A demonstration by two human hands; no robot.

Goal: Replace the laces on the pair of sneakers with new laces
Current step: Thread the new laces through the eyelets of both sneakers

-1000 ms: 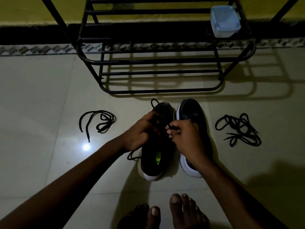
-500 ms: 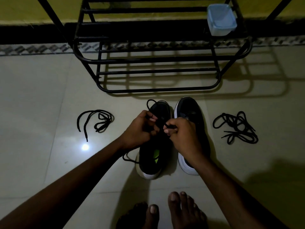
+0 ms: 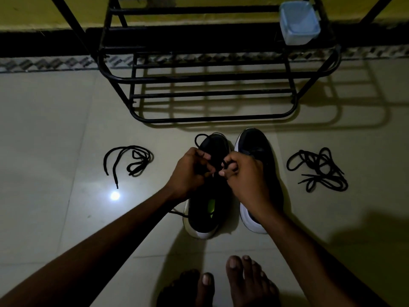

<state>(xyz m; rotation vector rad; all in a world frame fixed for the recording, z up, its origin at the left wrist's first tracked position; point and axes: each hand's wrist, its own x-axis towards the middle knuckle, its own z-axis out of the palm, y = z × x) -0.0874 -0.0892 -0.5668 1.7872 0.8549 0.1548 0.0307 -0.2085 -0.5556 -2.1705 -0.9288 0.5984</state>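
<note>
While both hands meet over the near sneaker (image 3: pixel 205 220), I see the left hand (image 3: pixel 188 171) curled tight on a black lace (image 3: pixel 200 137), whose loop arcs up over the toe. The right hand (image 3: pixel 243 176) pinches that lace at its fingertips. The lace's tail trails out by the heel. The second sneaker (image 3: pixel 254 140) sits just beside it, partly under the right wrist. On the tiled floor (image 3: pixel 55 129) one loose lace (image 3: pixel 132 161) lies left and a tangled lace bundle (image 3: pixel 318 171) right. Beyond them stands a black metal shoe rack (image 3: pixel 210 118) holding a pale plastic tub (image 3: pixel 298 23).
</note>
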